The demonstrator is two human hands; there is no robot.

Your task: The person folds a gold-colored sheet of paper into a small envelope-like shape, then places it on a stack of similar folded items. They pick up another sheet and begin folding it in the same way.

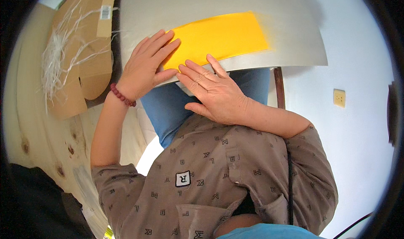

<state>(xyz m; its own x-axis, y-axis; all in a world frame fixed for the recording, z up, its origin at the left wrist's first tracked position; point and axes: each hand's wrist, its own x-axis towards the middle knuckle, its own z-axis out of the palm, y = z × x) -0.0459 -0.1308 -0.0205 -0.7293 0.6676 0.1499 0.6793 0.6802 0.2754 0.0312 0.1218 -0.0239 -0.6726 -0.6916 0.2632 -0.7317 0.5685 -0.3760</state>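
Observation:
A flat yellow rectangular piece (219, 35), paper or cloth I cannot tell, lies on the grey tabletop (168, 10) in front of me. My left hand (145, 66) rests flat over its left end, fingers outstretched and slightly apart. Close beside it, my right hand (216, 89) reaches in from the right along the near edge, its fingertips at the yellow piece's near left corner and its fingers spread. Neither hand grips anything. The left end of the yellow piece is partly hidden under my left fingers.
Left of the table stands an opened cardboard piece (94, 16) with a bundle of white plastic strands (59, 50) hanging over it. A brown table leg (278, 87) shows at the right, near a white wall with a power outlet (339, 98). My knees are under the table edge.

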